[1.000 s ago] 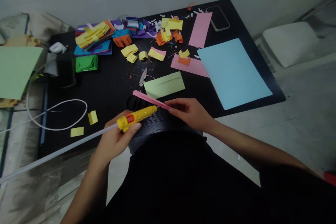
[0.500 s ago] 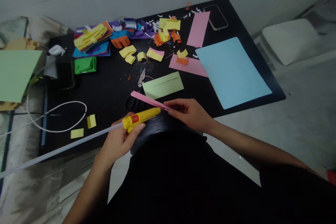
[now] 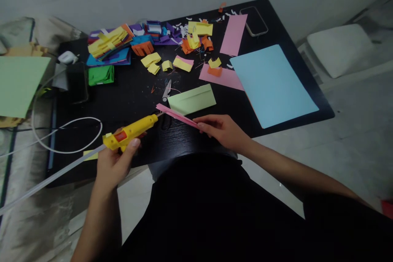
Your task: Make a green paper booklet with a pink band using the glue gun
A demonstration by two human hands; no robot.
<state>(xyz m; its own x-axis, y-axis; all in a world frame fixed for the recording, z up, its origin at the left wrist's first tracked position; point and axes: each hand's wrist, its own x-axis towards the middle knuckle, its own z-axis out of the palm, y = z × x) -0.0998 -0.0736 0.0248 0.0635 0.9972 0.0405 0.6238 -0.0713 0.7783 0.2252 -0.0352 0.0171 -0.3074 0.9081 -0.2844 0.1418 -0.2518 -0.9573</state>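
My left hand (image 3: 115, 166) is closed around a yellow glue gun (image 3: 135, 129), and a long pale glue stick (image 3: 61, 176) sticks out of its back end. The gun's nozzle sits at the far left end of a folded pink paper strip (image 3: 178, 116); whether they touch I cannot tell. Thumb and fingers of my right hand (image 3: 222, 130) pinch the strip by its right end, holding it above the table. Just behind the strip lies a folded light green paper (image 3: 193, 99). Scissors (image 3: 166, 91) rest beside it, their handles dark and partly hidden.
On the black table (image 3: 129, 98) lie blue sheets (image 3: 273, 86), pink papers (image 3: 233, 35), a green folded bundle (image 3: 101, 75), yellow and orange pieces (image 3: 192, 43), and scraps. A phone (image 3: 253, 21) is at the back right. A white cable (image 3: 100, 131) loops at the left.
My left hand has carried the glue gun left, its nozzle going from the strip's right end near my right fingers to its far left end. My right hand stays nearly in place.
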